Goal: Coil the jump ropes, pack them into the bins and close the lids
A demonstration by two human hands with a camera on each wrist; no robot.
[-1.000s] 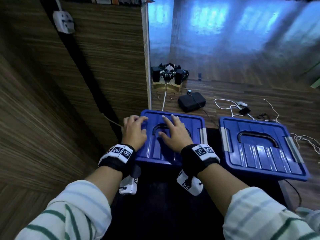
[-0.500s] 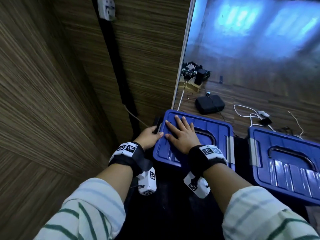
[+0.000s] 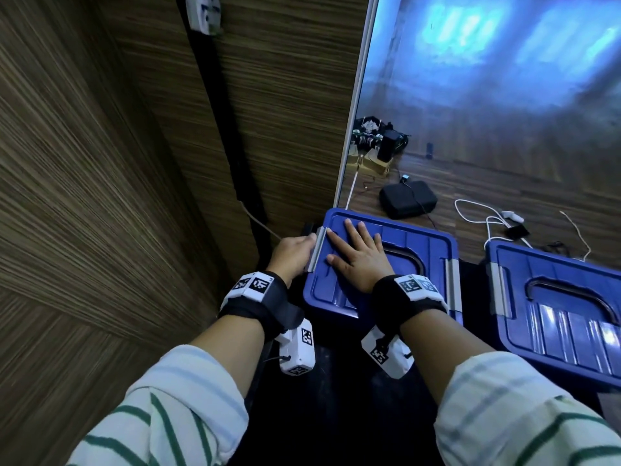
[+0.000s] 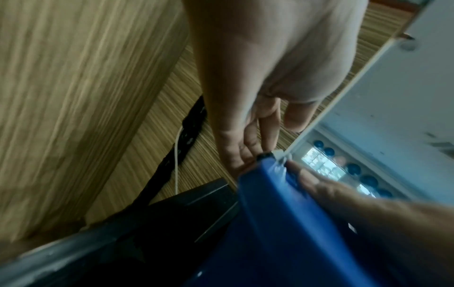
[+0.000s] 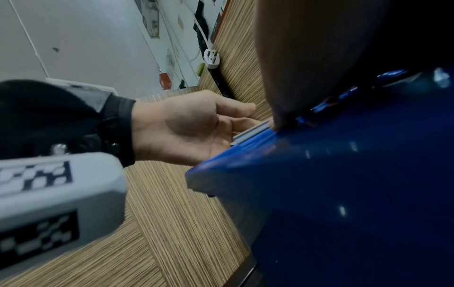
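Two blue bins stand side by side on a black surface [image 3: 336, 405], both with their lids on. My right hand [image 3: 359, 260] lies flat with spread fingers on the left bin's lid [image 3: 420, 250]. My left hand [image 3: 290, 253] is beside that bin's left edge. Its fingers [image 5: 245, 122] curl against the grey latch [image 3: 316, 252], with the thumb above it. The wrist view shows my right thumb [image 5: 277, 122] touching the same latch [image 5: 248, 132]. The right bin [image 3: 571, 297] has grey latches at its sides. No jump rope is visible; the lids hide the bins' insides.
A wood-grain wall [image 3: 134, 163] with a black strip and a white socket [image 3: 203, 11] stands close on the left. On the wooden floor beyond lie a black pouch [image 3: 408, 200], white cables [image 3: 484, 220] and a cluster of chargers [image 3: 376, 142].
My left hand slid off the lid's top, down over the left edge, onto the latch. My right hand shifted left across the lid. The view swung left.
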